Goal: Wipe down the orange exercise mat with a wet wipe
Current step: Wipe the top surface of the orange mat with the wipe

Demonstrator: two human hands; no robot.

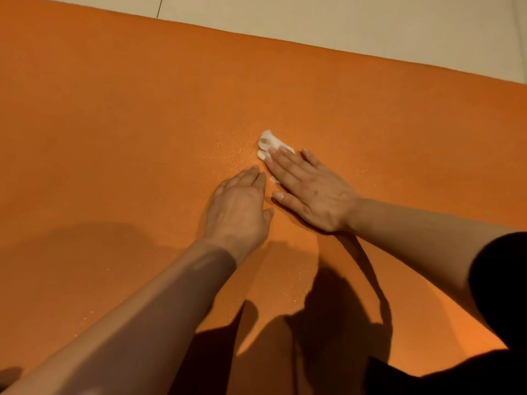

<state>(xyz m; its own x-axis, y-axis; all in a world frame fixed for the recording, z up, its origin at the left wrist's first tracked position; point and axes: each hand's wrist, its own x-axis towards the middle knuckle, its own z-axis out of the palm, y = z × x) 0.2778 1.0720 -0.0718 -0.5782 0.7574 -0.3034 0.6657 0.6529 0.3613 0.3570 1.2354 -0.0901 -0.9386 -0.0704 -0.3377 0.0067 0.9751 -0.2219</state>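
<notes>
The orange exercise mat (pixel 119 115) fills most of the head view. A crumpled white wet wipe (pixel 268 142) lies on it near the middle, partly hidden under fingers. My right hand (pixel 310 189) lies flat with straight fingers pressing the wipe against the mat. Just to its left, my left hand (pixel 239 206) rests flat on the mat, fingertips close to the wipe but not on it. Small glistening wet specks show on the mat around the wipe.
Pale floor tiles (pixel 342 21) run beyond the mat's far edge at the top. A black sleeve (pixel 502 283) covers my right upper arm at the right edge. Dark shadows of my arms fall across the near part of the mat.
</notes>
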